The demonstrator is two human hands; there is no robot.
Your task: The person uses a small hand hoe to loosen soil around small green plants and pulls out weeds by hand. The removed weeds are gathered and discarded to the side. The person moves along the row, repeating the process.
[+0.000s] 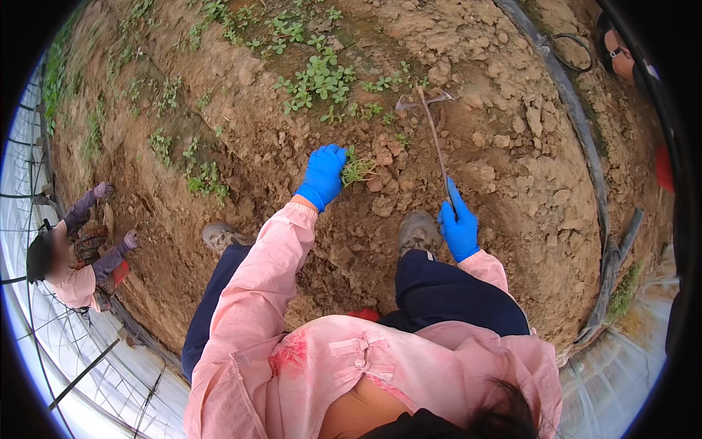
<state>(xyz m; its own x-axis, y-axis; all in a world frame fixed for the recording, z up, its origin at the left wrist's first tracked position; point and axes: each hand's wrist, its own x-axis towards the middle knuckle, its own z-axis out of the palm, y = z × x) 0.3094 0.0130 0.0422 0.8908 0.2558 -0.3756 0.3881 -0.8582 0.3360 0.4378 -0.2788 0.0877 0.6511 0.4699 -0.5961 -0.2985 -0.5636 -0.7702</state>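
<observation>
My left hand [323, 174], in a blue glove, is closed around a small bunch of pulled weeds [358, 167]. Thin pale stems and roots stick out on its right side, just above the loose soil. In a matching glove, my right hand [459, 226] grips the lower end of a thin-handled hoe [434, 129]. The hoe's wide, narrow blade [425, 99] rests on the ground ahead, with soil on it. Close to the blade's left grows a leafy green weed patch [321, 82], rooted in the soil.
Clods cover the brown soil [526, 181]. Smaller weeds [208, 181] grow at left. A dark hose [581, 120] runs along the right. Another person [77, 274] crouches at far left by the plastic greenhouse wall [82, 378]; part of someone else [620, 55] shows at upper right.
</observation>
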